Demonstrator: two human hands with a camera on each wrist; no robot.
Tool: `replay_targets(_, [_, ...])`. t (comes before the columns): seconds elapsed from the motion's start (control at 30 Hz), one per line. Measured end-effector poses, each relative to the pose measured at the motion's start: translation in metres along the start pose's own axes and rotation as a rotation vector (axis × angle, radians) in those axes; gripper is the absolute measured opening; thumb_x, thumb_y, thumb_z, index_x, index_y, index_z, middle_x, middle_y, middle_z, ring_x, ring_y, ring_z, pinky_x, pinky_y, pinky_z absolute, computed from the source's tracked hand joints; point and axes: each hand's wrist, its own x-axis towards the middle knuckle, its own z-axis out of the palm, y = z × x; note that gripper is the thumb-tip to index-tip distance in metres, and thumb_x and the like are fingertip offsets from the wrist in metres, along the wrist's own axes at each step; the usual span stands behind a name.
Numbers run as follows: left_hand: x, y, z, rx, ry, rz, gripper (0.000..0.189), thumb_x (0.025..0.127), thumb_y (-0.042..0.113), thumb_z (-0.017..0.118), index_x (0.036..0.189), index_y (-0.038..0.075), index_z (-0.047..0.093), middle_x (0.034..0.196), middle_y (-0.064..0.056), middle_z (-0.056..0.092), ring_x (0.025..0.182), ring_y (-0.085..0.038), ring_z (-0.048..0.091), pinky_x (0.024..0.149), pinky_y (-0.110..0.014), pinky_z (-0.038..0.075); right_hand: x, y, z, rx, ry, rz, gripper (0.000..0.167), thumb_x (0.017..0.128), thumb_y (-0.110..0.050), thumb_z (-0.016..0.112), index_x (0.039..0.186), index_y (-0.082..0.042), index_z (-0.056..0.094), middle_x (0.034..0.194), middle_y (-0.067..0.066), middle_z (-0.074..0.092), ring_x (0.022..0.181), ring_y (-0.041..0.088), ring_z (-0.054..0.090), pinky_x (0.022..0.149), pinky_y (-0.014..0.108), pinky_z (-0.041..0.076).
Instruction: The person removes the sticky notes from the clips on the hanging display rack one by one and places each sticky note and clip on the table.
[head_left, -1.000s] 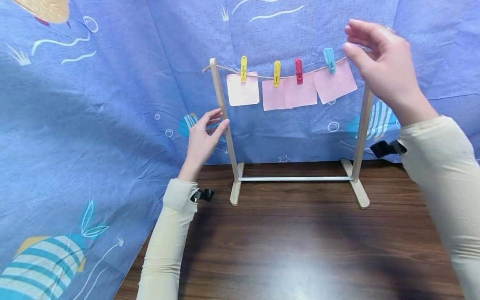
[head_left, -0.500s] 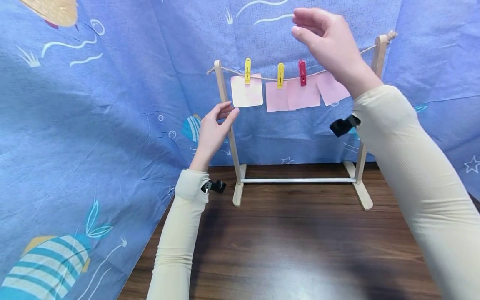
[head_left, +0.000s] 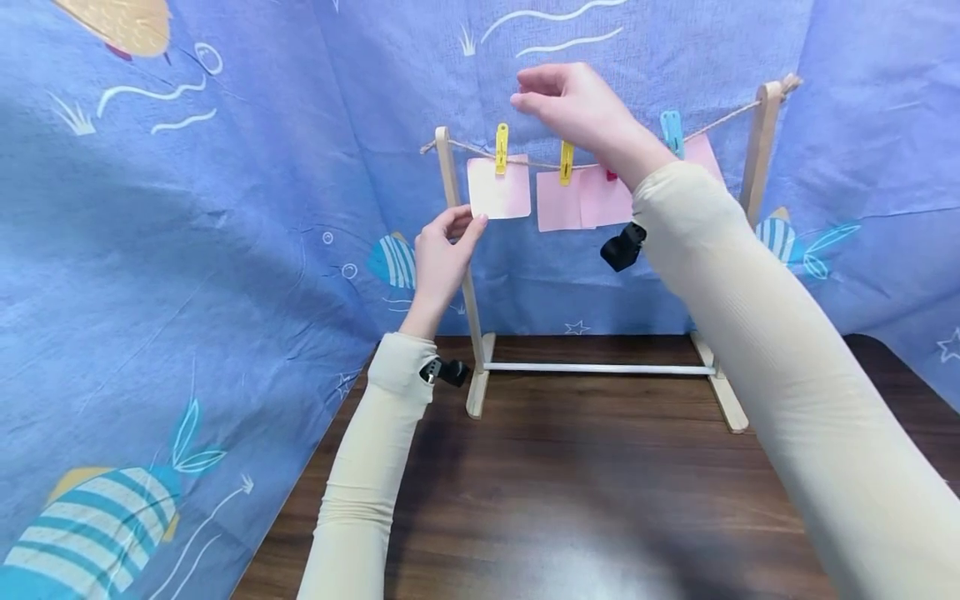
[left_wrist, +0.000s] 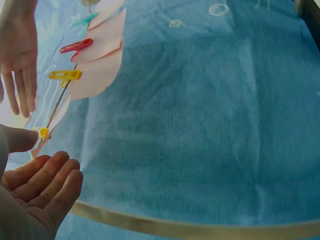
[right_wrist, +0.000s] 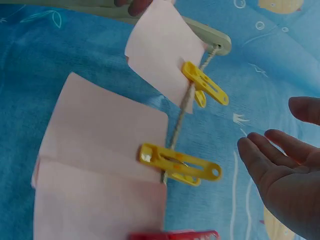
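Observation:
In the head view my left hand (head_left: pixel 442 250) is at the lower left corner of the leftmost pink paper square (head_left: pixel 498 190), thumb and fingers apart. Whether it touches the paper I cannot tell. A yellow clothespin (head_left: pixel 501 150) clips that paper to a thin rope (head_left: pixel 542 164). My right hand (head_left: pixel 581 104) hovers above the line, relaxed and holding nothing, near a second yellow clothespin (right_wrist: pixel 177 161). Below it hang two overlapping pink papers (head_left: pixel 558 200). A red clothespin (left_wrist: pixel 76 45) is mostly hidden by the right arm in the head view. Farther right is a blue clothespin (head_left: pixel 672 132).
The rope runs between two wooden posts, the left post (head_left: pixel 472 312) and the right post (head_left: pixel 759 150). A white rod (head_left: pixel 592 367) joins their feet low on the dark wooden table (head_left: pixel 555 492). Behind hangs a blue cloth (head_left: pixel 262 250) printed with fish.
My right hand has moved left along the line from near the right post, rising and then coming lower. My left hand has moved slightly up and right, to the leftmost paper's corner.

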Motion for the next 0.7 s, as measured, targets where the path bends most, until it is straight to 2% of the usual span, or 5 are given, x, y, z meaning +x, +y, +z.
replay_targets(0.2, [0.003,0.002,0.0,0.007,0.029,0.016,0.033,0.093,0.032,0.064,0.117,0.009,0.068,0.103,-0.007,0.074,0.092,-0.014,0.069,0.081,-0.028,0.056,0.009,-0.001,0.01,-0.023,-0.036,0.06,0.06,0.098,-0.046,0.049,0.151,-0.023,0.034,0.155,-0.007,0.036,0.143,0.01,0.033,0.12,0.031,0.026])
replay_targets(0.4, [0.003,-0.002,-0.001,-0.096,0.036,-0.016,0.032,0.094,0.027,0.064,0.117,0.006,0.068,0.102,-0.011,0.074,0.089,-0.015,0.071,0.08,-0.026,0.058,0.017,0.0,0.02,-0.017,-0.07,0.097,0.061,0.097,-0.048,0.049,0.151,-0.024,0.032,0.157,-0.008,0.033,0.144,0.011,0.032,0.121,0.033,0.025])
replay_targets(0.57, [0.004,-0.004,-0.004,-0.108,0.051,-0.014,0.031,0.094,0.025,0.064,0.117,0.005,0.068,0.102,-0.012,0.074,0.089,-0.016,0.071,0.081,-0.025,0.058,0.021,-0.002,0.029,-0.039,-0.097,0.122,0.064,0.097,-0.049,0.049,0.152,-0.025,0.029,0.158,-0.008,0.031,0.146,0.009,0.026,0.121,0.031,0.024])
replay_targets(0.7, [0.003,0.001,-0.003,-0.175,0.045,-0.019,0.029,0.095,0.019,0.062,0.117,0.001,0.066,0.103,-0.017,0.073,0.09,-0.017,0.072,0.082,-0.024,0.058,0.022,-0.001,0.032,-0.015,-0.116,0.143,0.066,0.097,-0.047,0.049,0.153,-0.023,0.026,0.159,-0.008,0.027,0.145,0.011,0.031,0.118,0.027,0.029])
